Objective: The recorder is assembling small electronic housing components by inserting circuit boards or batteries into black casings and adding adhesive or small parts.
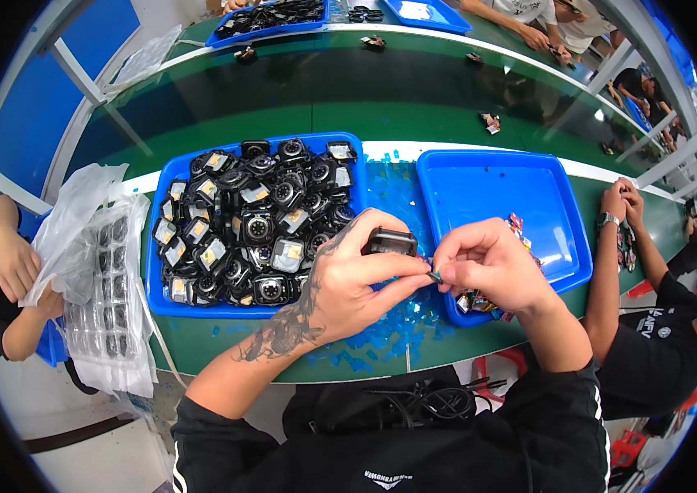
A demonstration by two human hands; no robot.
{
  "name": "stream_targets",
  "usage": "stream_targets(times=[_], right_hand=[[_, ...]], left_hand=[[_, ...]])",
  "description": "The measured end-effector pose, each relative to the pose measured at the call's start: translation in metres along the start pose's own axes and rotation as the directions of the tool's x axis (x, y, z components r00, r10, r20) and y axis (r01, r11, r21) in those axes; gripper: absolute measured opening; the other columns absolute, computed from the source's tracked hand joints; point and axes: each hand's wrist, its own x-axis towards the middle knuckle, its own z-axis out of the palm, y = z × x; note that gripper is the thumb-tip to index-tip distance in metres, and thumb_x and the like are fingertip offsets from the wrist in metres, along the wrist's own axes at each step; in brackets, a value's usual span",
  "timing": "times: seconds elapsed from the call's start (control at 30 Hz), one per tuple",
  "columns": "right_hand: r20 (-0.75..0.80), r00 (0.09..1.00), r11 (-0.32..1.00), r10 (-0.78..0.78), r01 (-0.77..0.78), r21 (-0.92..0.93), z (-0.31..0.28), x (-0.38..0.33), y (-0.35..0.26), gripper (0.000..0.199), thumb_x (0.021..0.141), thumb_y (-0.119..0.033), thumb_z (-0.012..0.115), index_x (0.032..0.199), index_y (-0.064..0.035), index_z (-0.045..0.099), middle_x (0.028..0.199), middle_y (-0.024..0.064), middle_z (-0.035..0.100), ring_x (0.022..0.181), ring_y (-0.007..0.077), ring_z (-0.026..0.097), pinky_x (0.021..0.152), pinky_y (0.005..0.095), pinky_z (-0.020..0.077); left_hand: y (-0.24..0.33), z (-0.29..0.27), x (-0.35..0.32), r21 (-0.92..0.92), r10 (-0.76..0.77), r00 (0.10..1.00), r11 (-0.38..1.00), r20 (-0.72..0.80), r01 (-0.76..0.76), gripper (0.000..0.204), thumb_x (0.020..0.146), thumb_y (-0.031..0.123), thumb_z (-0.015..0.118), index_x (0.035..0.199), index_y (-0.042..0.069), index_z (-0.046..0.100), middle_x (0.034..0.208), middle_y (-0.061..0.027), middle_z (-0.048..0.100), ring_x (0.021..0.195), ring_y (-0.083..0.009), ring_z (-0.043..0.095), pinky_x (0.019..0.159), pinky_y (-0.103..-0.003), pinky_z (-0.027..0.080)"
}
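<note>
Squarish black watch case (389, 241) occupies the left of two hands (350, 278) (489, 267) pinching a sliver (435, 278).

the trays (496, 201) are blue, the worktop (192, 341) green, the watch cases (257, 228) black with yellowish patches (287, 255), the film scraps (397, 333) blue, the sleeves (549, 411) black with white stripes (597, 403).

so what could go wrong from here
The small dark piece at the fingertips of the left hand and right hand could slip and be hard to find among the blue scraps below.

The watch in the left hand might get dropped while both hands work at that piece.

Watches lie piled on each other in the left blue tray, so they may scratch one another.
</note>
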Motion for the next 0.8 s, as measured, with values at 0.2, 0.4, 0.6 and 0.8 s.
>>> stream_targets(times=[0.2, 0.4, 0.6, 0.8], right_hand=[[-0.14, 0.906, 0.729, -0.4, 0.222, -0.647, 0.001, 0.007, 0.024, 0.009, 0.081, -0.004, 0.063, 0.074, 0.0, 0.06, 0.067, 0.0051, 0.059, 0.061, 0.017, 0.059, 0.056, 0.0296, 0.0481], [-0.274, 0.827, 0.702, -0.491, 0.19, -0.686, 0.009, -0.001, 0.015, 0.007, 0.08, -0.002, 0.07, 0.085, -0.0026, 0.064, 0.077, 0.0074, 0.061, 0.07, 0.0179, 0.062, 0.059, 0.0304, 0.0505], [-0.233, 0.819, 0.821, -0.524, 0.413, -0.394, 0.022, 0.006, 0.022, 0.014, 0.083, 0.002, 0.068, 0.097, 0.0006, 0.067, 0.094, 0.0097, 0.065, 0.086, 0.0156, 0.064, 0.071, 0.0259, 0.055], [-0.326, 0.68, 0.727, -0.657, 0.456, -0.513, 0.018, 0.005, 0.019, 0.015, 0.081, 0.006, 0.066, 0.095, 0.0005, 0.07, 0.087, 0.0107, 0.068, 0.076, 0.0158, 0.066, 0.065, 0.0249, 0.0519]], left_hand=[[0.002, 0.006, 0.0, 0.132, 0.109, 0.991, 0.986, -0.081, -0.098, 0.015, 0.072, 0.007, 0.08, 0.085, 0.005, 0.072, 0.093, -0.0103, 0.059, 0.076, -0.0184, 0.063, 0.061, -0.028, 0.05], [-0.008, 0.016, -0.01, -0.398, -0.437, 0.892, 0.843, -0.116, 0.362, 0.009, 0.08, 0.007, 0.075, 0.088, 0.003, 0.072, 0.085, -0.0008, 0.054, 0.064, -0.0019, 0.043, 0.055, -0.017, 0.038], [-0.008, 0.016, -0.012, -0.292, -0.37, 0.926, 0.896, -0.074, 0.335, 0.012, 0.085, 0.005, 0.068, 0.097, 0.002, 0.072, 0.093, -0.0036, 0.057, 0.077, -0.0061, 0.05, 0.06, -0.02, 0.042], [0.001, 0.013, -0.003, -0.57, -0.409, 0.91, 0.731, 0.073, 0.374, 0.049, 0.095, -0.004, 0.043, 0.142, 0.001, 0.037, 0.128, -0.0111, 0.05, 0.114, -0.0146, 0.053, 0.096, -0.029, 0.045]])
